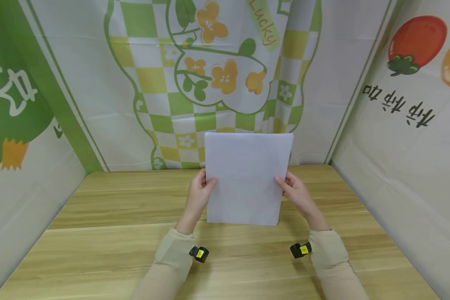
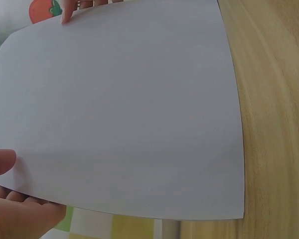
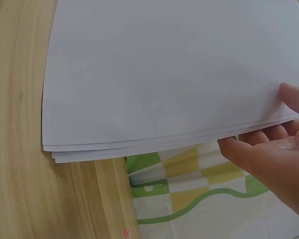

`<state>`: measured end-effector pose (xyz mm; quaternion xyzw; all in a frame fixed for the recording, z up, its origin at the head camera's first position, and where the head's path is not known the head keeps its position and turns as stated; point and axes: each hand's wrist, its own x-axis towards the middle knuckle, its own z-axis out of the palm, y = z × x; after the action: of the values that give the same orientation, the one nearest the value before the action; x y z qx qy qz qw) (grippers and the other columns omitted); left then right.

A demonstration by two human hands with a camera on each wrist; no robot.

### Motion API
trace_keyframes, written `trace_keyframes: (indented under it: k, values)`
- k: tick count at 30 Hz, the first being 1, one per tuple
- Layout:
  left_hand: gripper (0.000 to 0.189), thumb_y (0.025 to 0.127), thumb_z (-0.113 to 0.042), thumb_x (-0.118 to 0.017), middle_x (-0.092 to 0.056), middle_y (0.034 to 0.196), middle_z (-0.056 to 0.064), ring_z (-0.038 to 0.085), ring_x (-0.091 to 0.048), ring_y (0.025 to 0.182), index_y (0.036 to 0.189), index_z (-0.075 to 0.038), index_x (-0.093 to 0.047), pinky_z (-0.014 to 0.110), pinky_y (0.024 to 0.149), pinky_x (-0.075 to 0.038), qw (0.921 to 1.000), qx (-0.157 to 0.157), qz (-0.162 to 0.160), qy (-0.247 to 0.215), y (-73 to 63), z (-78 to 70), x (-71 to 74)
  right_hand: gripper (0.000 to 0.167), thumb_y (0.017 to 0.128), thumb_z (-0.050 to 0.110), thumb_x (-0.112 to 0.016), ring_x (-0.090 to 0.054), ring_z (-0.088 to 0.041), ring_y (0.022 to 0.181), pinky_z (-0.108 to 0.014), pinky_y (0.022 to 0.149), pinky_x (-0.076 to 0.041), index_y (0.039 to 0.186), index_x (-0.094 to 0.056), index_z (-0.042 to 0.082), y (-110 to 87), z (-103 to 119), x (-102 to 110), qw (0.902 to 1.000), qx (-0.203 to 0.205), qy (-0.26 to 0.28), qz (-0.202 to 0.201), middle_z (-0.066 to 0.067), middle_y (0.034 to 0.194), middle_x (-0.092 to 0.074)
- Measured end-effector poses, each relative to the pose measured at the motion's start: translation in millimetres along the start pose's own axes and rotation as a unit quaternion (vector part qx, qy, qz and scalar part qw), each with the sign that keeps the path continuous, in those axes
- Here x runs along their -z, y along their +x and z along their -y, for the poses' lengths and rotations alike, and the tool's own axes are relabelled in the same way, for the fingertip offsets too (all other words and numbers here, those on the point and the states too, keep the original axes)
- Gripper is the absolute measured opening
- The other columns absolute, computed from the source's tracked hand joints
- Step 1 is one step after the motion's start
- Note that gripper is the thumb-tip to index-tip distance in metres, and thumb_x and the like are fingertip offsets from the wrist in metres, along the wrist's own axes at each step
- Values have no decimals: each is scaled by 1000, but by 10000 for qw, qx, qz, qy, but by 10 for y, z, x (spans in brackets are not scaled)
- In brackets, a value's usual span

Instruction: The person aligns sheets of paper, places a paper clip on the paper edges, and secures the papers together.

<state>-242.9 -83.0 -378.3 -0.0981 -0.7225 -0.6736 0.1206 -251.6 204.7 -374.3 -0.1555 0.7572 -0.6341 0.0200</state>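
A small stack of blank white paper [image 1: 247, 179] is held upright above the wooden table, its broad face toward me. My left hand [image 1: 200, 191] pinches the left edge, thumb in front and fingers behind. On the opposite edge, my right hand [image 1: 298, 193] grips the sheets the same way. In the right wrist view the sheets [image 3: 154, 74] are slightly fanned, with several edges stepped at one corner. The left wrist view shows the front sheet [image 2: 129, 109] smooth and unmarked. Whether the bottom edge touches the table cannot be told.
The wooden table [image 1: 108, 233] spreads under both forearms. Behind it hangs a green and yellow checked curtain [image 1: 153, 83], with printed fabric walls at the left [image 1: 22, 208] and right [image 1: 397, 166]. Each wrist carries a small black camera, the left one [image 1: 199, 253] and the right one [image 1: 301, 250].
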Motion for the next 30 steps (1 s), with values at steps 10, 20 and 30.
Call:
trace_keyframes:
  k: [10,20,30]
  values:
    - [35,91,3,-53,-60,119,26,29,-57,106,126,7,-52,34,91,-47,9999,61,-99,-51,1,75,-20,47,101,24,-46,-59,-6,101,-32,88,-51,137,-39,-4,7,-59,11,9999,-35,-128,43,-29,129,-51]
    - [39,90,2,-54,-60,120,25,26,-57,103,129,6,-51,32,87,-47,9998,111,-137,-34,-12,110,-30,43,100,16,-48,-60,-6,100,-27,86,-52,137,-39,-4,5,-118,10,9999,48,-19,128,-27,126,-52]
    - [39,89,2,-55,-60,119,24,24,-58,101,129,5,-52,32,86,-47,9998,165,-70,0,-19,128,-14,44,100,13,-47,-59,-4,103,-26,89,-50,139,-37,-3,-11,-141,-1,9999,39,-31,165,-27,131,-49]
